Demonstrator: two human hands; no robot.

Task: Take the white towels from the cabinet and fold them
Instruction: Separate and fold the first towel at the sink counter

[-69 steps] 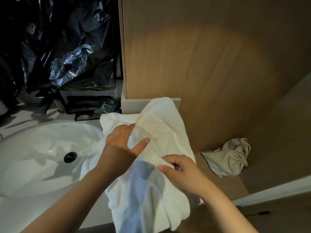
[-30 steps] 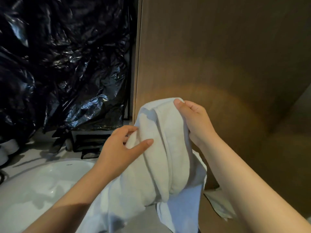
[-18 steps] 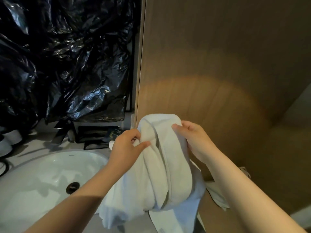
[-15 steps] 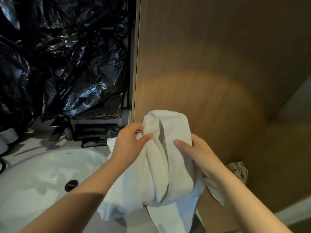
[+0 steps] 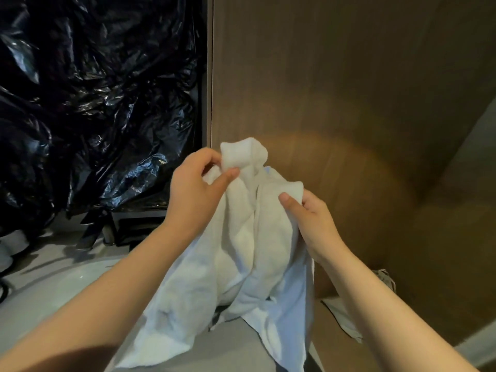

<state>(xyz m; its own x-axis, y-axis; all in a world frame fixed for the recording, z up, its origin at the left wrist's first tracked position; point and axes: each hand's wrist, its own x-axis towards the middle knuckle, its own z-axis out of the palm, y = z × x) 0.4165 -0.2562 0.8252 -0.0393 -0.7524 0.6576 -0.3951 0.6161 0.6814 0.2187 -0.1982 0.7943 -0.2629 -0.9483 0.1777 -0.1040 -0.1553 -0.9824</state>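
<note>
Holding: the left hand (image 5: 196, 189) pinches a bunched top corner of the white towel (image 5: 249, 251) between thumb and curled fingers. The right hand (image 5: 311, 221) grips a second fold, thumb on the near face and fingers behind.
Towel position: in the air before the wooden cabinet panel (image 5: 335, 89), its bulk hanging below both grips.
Long axis: roughly vertical, gathered end up at the grips and loose end down toward the person.
Grip relation: the left grip is higher, with the right just beside it and lower.
Next move, judged: spread the grips apart along the top edge.
</note>
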